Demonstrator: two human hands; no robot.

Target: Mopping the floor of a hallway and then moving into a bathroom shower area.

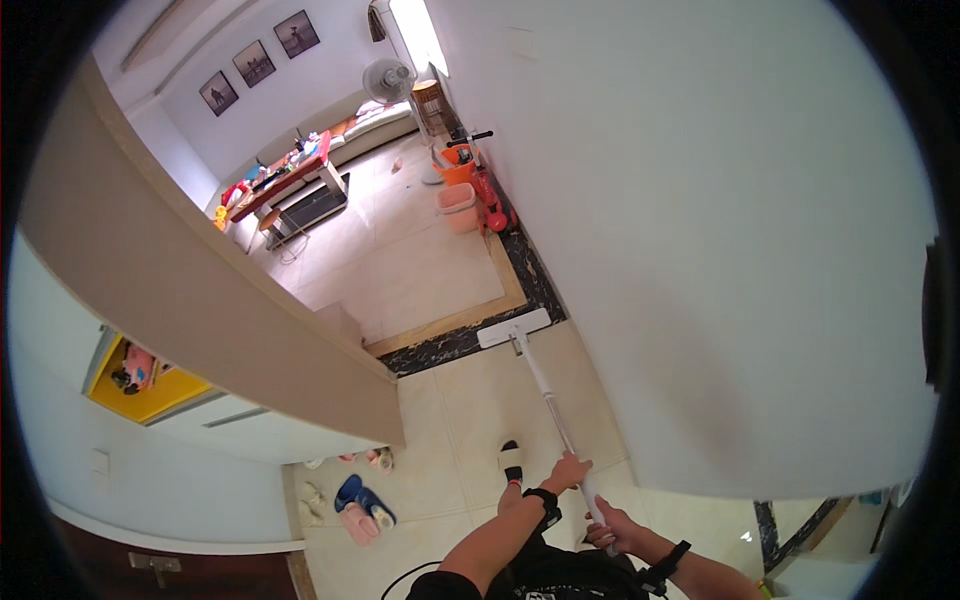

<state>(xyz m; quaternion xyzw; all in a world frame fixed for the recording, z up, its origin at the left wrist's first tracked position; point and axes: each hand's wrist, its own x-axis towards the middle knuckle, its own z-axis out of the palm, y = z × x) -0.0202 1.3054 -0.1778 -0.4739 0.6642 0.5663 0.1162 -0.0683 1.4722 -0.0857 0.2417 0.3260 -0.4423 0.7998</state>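
A flat mop (548, 398) with a long white pole slants away from me across the pale tiled floor. Its white rectangular head (497, 334) lies flat on the dark marble strip at the doorway, close to the right wall. My left hand (568, 472) is closed around the pole, farther up toward the mop head. Below it, my right hand (618, 530) grips the pole near its end. Both wrists carry black bands. One of my feet, in a light slipper (511, 462), shows left of the pole.
Several shoes and slippers (360, 515) lie at the left beside a white cabinet (250, 425). A pink bin (458, 207), an orange bucket (455, 170) and a red scooter (490, 200) line the right wall. Farther off stand a low table (325, 150), a sofa (385, 130) and a fan (386, 80).
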